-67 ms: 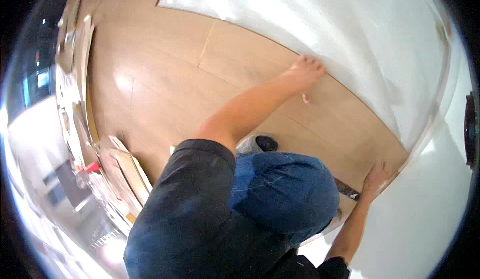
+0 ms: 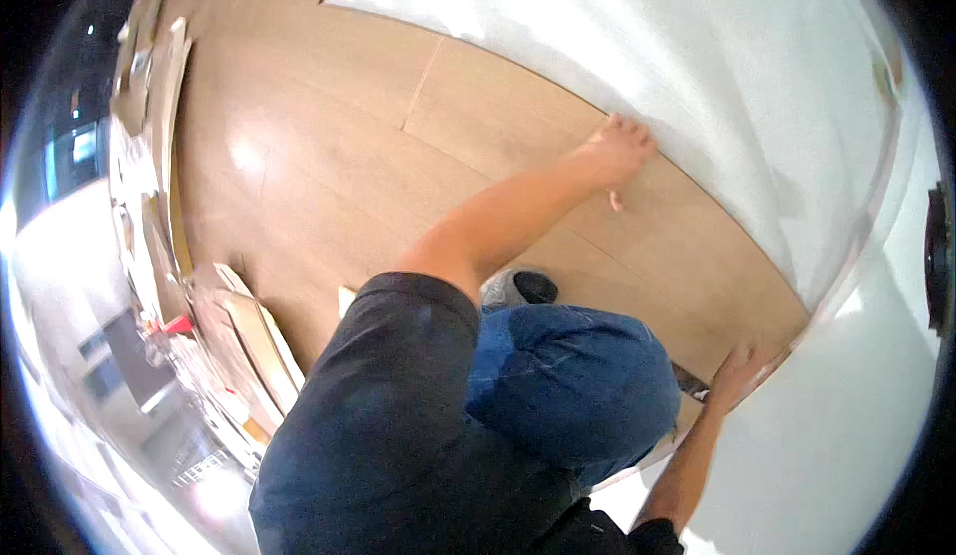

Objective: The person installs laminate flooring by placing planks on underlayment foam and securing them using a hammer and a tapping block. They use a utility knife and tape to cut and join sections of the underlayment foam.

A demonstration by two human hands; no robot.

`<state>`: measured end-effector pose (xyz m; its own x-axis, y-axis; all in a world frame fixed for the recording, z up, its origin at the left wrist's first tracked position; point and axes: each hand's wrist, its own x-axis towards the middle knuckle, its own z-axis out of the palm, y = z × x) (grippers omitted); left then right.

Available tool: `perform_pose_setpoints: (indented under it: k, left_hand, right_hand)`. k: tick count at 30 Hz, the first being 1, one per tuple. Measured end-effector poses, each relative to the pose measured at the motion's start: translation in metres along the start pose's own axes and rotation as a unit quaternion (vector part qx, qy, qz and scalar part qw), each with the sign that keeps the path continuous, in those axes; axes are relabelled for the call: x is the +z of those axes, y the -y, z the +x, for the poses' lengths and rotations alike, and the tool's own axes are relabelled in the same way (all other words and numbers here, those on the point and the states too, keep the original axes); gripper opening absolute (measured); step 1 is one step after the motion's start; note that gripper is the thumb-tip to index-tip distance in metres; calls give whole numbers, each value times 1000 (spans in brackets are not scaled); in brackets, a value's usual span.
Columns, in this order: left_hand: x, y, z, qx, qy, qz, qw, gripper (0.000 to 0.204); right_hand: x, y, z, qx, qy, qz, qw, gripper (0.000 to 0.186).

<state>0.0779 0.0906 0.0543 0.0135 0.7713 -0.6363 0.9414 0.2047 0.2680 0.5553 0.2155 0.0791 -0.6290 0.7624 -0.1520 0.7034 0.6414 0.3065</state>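
Note:
My left hand (image 2: 625, 154) rests on the outer edge of a light-brown floor plank (image 2: 687, 222), its fingertips bent at the edge and the thumb apart on the surface. Further right and nearer me, my right hand (image 2: 735, 371) lies on the plank's end close to the wall, fingers stretched out and slightly blurred. Beside its wrist is a short dark strip (image 2: 689, 382), partly hidden by my knee; what it is I cannot make out. Beyond the plank's edge spreads a white sheet underlay (image 2: 697, 87). Neither hand lifts anything.
Laid planks (image 2: 329, 127) cover the floor to the left. Cardboard and plank scraps (image 2: 254, 341) lie in a heap along the left side. A white wall (image 2: 846, 406) rises at the right. My jeans-covered knee (image 2: 578, 386) and grey shoe (image 2: 513, 286) are on the planks.
My right hand has slid slightly back toward me along the plank's end. My left hand keeps its place on the edge, and the view has shifted slightly.

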Motion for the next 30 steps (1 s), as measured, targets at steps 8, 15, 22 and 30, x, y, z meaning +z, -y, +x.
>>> perform_pose_setpoints:
  k: [8,15,22,30]
  left_hand:
    - [88,12,-70,7,-287,21,958,81]
    - [333,81,-369,-451,-3,-258,854,106]
    - [508,-66,-482,-628,49,-482,609,158]
    - [368,27,-424,-522,-108,-451,715,145]
  right_hand:
    - [120,-91,-339,270,151,358,881,42]
    - [142,-69,-373,398,195,579,684,53]
    - [137,-79,-359,399,251,491,733,57]
    - [162,-80,-332,371,242,456,772,63]
